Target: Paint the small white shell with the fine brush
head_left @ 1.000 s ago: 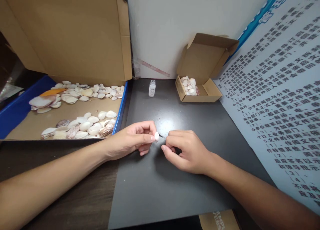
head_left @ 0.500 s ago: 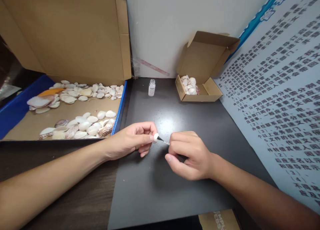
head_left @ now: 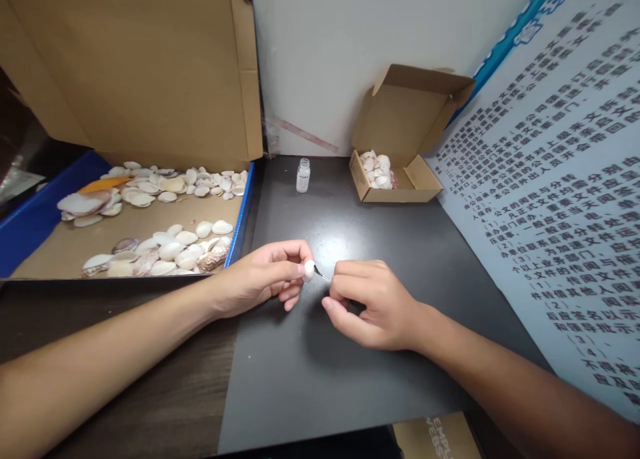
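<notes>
Between the thumb and fingers of my left hand point(head_left: 267, 276) is a small white seashell point(head_left: 309, 270), held above the dark mat. My right hand point(head_left: 373, 304) is closed around a thin brush point(head_left: 322, 275) with a dark tip and a pale, shiny stem; its handle is hidden in the fist. The brush's dark tip meets the shell's right side. Beyond both hands, an uncapped small glass bottle point(head_left: 303, 177) with a printed label stands upright on the mat.
To the left lies a blue-sided cardboard box point(head_left: 150, 224) with its lid raised, holding rows of seashells. A small open brown carton point(head_left: 400, 195) with white shells stands at the back right. A printed sheet point(head_left: 560, 232) borders the right side of the dark mat point(head_left: 280, 392).
The right hand and brush have shifted slightly left and up. The shell in my left hand has turned and shows more of its white face.
</notes>
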The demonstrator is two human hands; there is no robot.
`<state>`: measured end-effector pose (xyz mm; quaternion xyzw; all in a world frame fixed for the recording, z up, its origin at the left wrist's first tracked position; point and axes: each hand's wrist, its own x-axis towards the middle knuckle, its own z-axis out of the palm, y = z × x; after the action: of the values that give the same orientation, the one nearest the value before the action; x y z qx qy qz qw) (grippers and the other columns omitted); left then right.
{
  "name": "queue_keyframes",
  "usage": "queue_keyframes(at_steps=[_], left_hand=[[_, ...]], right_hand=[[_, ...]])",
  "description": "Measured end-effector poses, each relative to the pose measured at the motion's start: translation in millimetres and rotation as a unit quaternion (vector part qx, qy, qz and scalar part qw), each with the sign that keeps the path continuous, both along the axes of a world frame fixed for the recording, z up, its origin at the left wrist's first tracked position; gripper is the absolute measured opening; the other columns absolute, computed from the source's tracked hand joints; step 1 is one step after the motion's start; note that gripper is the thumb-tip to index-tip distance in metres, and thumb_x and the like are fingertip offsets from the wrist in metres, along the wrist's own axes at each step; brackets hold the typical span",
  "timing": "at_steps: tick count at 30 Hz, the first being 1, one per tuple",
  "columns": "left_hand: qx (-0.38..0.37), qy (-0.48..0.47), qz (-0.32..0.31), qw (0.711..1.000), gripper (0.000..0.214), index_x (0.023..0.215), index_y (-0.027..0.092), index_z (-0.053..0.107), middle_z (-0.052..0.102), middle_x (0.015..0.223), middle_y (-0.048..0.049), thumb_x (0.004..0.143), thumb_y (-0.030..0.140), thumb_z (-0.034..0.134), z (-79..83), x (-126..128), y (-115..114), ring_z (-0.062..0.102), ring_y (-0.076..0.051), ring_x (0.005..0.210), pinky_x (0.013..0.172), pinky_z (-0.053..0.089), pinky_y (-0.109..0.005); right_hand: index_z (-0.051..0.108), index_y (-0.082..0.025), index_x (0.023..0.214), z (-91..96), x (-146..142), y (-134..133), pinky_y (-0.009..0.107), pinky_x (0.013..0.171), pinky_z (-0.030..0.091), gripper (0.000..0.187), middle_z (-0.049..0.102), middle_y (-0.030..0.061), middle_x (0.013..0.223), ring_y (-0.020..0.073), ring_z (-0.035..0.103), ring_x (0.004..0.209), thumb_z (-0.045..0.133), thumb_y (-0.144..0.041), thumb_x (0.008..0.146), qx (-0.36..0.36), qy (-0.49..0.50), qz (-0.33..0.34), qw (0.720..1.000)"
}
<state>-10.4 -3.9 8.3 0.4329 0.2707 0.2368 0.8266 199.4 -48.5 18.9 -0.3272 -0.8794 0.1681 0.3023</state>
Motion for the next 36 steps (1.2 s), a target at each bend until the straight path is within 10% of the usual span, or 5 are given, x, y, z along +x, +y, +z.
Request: queue_keyframes(at_steps=[16, 36], left_hand=[[-0.01, 0.009, -0.001, 1.0, 0.014, 0.082, 0.017, 0.053, 0.053, 0.063, 0.0063, 0.083, 0.02, 0.066, -0.8, 0.0, -0.5, 0.044, -0.006, 0.048, 0.051, 0.051, -0.023], [-0.026, 0.006, 0.005, 1.0, 0.008, 0.081, 0.015, 0.055, 0.055, 0.063, 0.0057, 0.083, 0.013, 0.062, 1.6, 1.0, -0.4, 0.047, -0.005, 0.045, 0.05, 0.052, -0.022]], right_hand=[[0.045, -0.022, 0.085, 1.9, 2.5, 0.7, 0.023, 0.052, 0.035, 0.014, 0.047, -0.0048, 0.065, 0.0105, 0.038, 0.052, 0.042, -0.009, 0.081, -0.028, 0.073, -0.005, 0.997], [0.047, -0.019, 0.06, 0.0, 3.4, 1.5, 0.026, 0.051, 0.029, 0.018, 0.044, -0.0037, 0.053, 0.0101, 0.033, 0.049, 0.044, -0.008, 0.074, -0.031, 0.032, -0.017, 0.999]])
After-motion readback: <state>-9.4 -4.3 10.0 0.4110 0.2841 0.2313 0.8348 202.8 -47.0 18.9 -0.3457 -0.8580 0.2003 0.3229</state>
